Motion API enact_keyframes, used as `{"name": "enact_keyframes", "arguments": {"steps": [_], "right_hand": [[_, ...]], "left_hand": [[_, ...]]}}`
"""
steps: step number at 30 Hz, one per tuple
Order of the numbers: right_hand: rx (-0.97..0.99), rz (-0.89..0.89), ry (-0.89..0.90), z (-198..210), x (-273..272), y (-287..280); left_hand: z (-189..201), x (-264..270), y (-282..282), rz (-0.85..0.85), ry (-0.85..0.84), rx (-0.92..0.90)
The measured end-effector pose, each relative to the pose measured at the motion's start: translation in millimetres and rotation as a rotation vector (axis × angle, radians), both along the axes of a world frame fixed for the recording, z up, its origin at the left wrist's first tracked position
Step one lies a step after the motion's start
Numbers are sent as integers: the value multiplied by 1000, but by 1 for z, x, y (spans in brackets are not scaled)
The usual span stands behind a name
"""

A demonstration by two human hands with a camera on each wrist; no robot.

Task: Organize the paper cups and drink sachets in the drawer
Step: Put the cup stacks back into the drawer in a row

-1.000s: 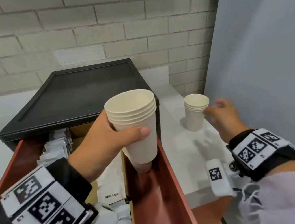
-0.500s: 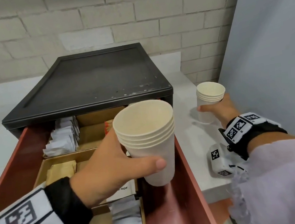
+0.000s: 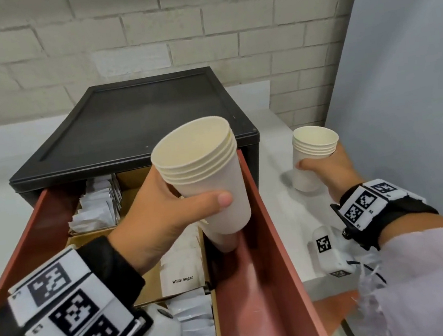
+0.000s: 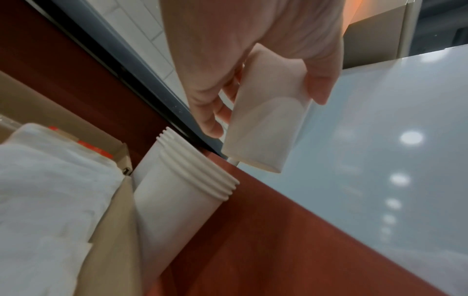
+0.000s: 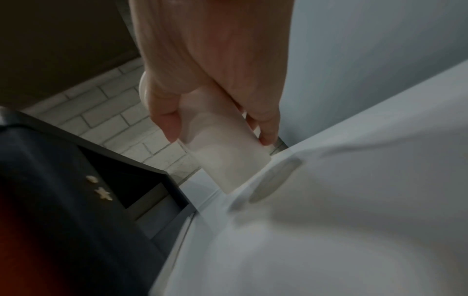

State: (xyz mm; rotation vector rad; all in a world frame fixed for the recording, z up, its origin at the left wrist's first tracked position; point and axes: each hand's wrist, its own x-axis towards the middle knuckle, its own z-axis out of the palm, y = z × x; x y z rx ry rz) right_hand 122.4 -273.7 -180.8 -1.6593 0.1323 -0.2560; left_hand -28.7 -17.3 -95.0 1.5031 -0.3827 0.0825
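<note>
My left hand point(image 3: 174, 205) grips a stack of white paper cups point(image 3: 207, 175) point(image 4: 266, 120), held tilted above the right side of the open red-brown drawer point(image 3: 271, 246). Below it another cup stack point(image 4: 177, 192) point(image 3: 223, 243) lies on its side in the drawer's right channel. On the white counter my right hand point(image 3: 325, 164) point(image 5: 210, 96) grips a second cup stack point(image 3: 314, 154) point(image 5: 225, 156), its base at the counter. White sachets point(image 3: 97, 205) fill a cardboard compartment at the drawer's back left. A "White Sugar" packet point(image 3: 182, 270) lies in the middle compartment.
The drawer comes out of a black cabinet point(image 3: 137, 122) against a white brick wall. A grey panel point(image 3: 402, 85) closes off the right side. Silvery sachets point(image 3: 192, 331) lie at the drawer's front. The white counter point(image 3: 286, 215) runs to the right of the drawer.
My right hand reached the cup stack on the counter and closed round it. My left hand kept its grip and raised its stack a little, now more tilted.
</note>
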Motion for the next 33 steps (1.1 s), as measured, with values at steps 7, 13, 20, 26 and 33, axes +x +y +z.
{"name": "enact_keyframes", "arguments": {"steps": [7, 13, 20, 26, 33], "right_hand": [[139, 179, -59, 44, -47, 2], [172, 347, -115, 85, -99, 7], [114, 465, -116, 108, -144, 12], [85, 527, -123, 117, -170, 20], [76, 535, -127, 121, -191, 30]], "left_hand": [[-2, -20, -4, -88, 39, 128], [-23, -32, -13, -41, 90, 318], [-36, -37, -12, 149, -6, 750], [-34, -45, -17, 217, -32, 1043], [-35, -38, -20, 137, 110, 951]]}}
